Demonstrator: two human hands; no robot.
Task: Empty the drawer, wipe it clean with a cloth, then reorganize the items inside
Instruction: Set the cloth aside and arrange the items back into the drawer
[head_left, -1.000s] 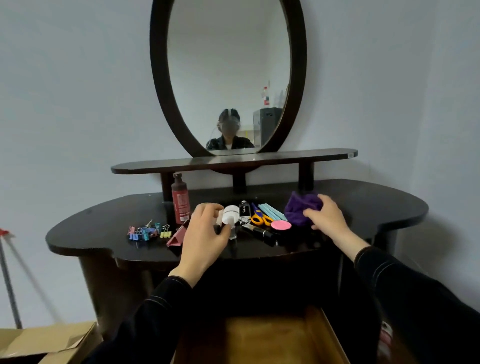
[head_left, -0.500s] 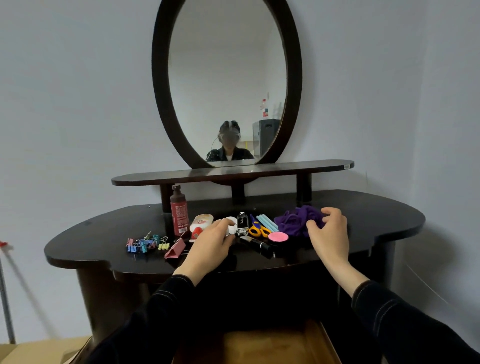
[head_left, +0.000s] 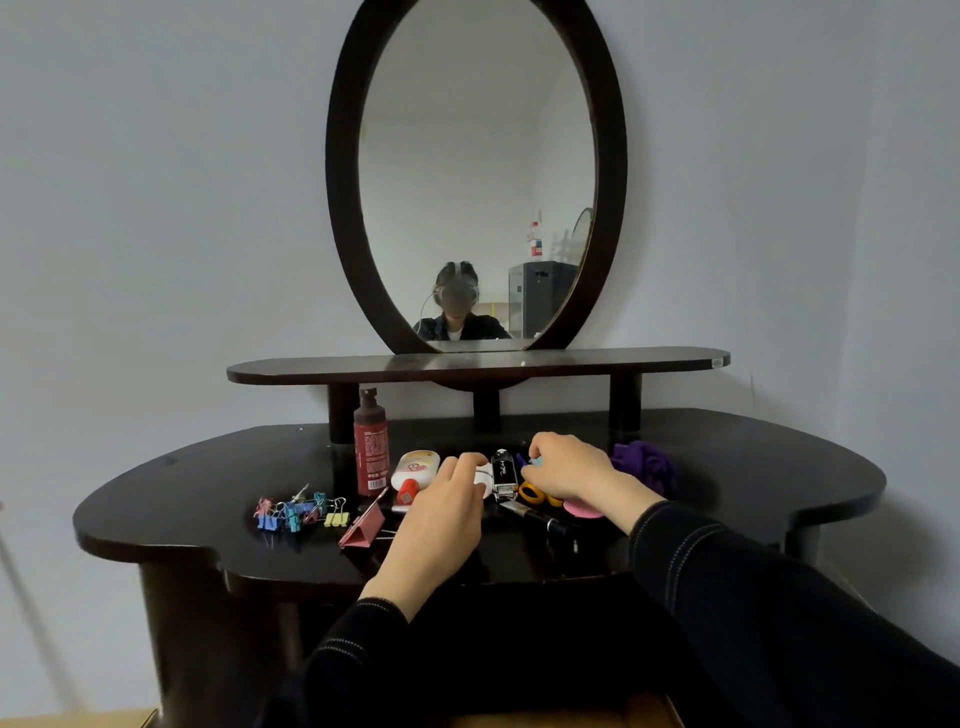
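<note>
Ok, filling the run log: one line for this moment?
left hand grips white round item | right hand pinches light-blue item | purple cloth on tabletop

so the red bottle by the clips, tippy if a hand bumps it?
Probably tippy: the bottle stands upright, tall on a narrow base, so a push near its cap would likely topple it. It looks like rigid plastic, so likely no give. Once down, its round body may roll.

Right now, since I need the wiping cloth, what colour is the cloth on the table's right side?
Purple. The cloth shows best in the head view.
</note>
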